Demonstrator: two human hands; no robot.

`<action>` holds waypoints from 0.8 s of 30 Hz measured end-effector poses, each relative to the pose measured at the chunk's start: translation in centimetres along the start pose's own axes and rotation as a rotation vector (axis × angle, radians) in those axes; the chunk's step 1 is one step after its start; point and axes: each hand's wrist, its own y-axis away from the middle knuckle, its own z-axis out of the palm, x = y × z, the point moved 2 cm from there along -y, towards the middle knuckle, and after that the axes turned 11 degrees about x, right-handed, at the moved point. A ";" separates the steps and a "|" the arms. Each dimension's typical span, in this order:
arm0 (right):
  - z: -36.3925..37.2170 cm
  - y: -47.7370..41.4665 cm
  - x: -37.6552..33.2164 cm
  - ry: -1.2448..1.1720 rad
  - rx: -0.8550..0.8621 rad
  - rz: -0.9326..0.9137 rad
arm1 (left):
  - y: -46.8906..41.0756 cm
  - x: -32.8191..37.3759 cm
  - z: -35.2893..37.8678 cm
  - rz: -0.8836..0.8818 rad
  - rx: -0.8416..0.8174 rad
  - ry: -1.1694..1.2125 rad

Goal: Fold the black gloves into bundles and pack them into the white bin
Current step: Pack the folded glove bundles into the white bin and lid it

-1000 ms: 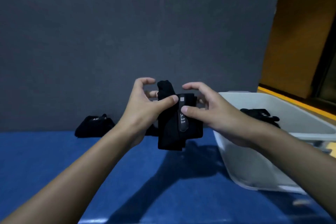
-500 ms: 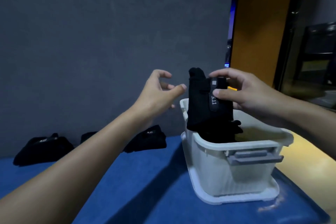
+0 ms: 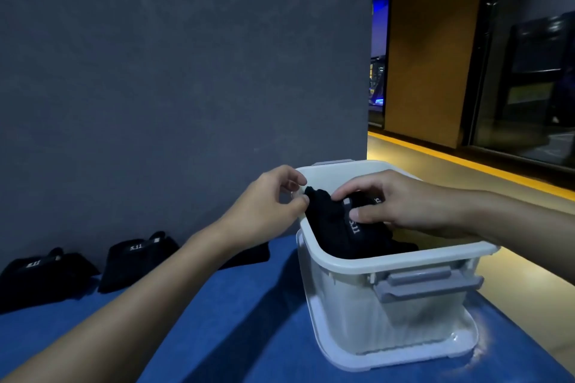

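Observation:
A folded black glove bundle (image 3: pixel 329 224) with a white-lettered strap lies tilted inside the white bin (image 3: pixel 389 261), its upper end near the left rim. My right hand (image 3: pixel 401 202) reaches into the bin and grips the bundle from above, thumb on the strap. My left hand (image 3: pixel 267 205) hovers at the bin's left rim with loosely curled fingers, its thumb tip at the bundle's edge. More black glove fabric (image 3: pixel 401 247) shows lower in the bin.
The bin stands on a blue table (image 3: pixel 233 336), close to its right edge. Two folded black glove bundles (image 3: pixel 137 255) (image 3: pixel 40 277) lie along the grey wall at left; a third (image 3: pixel 249 253) is partly hidden behind my left forearm.
My right hand has lowered the bundle from above the rim down into the bin. My left hand, which let go a moment ago, has followed to the bin's left rim.

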 end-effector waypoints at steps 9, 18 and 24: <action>0.9 0.1 0.5 0.150 -0.213 0.008 | 0.0 -0.3 0.4 0.033 0.023 -0.004; 1.2 0.0 0.6 0.332 -0.126 -0.087 | 0.1 -0.3 0.7 0.027 0.045 0.010; 1.0 -0.4 1.2 0.396 -0.058 -0.076 | 0.2 -0.4 0.7 0.011 0.046 0.023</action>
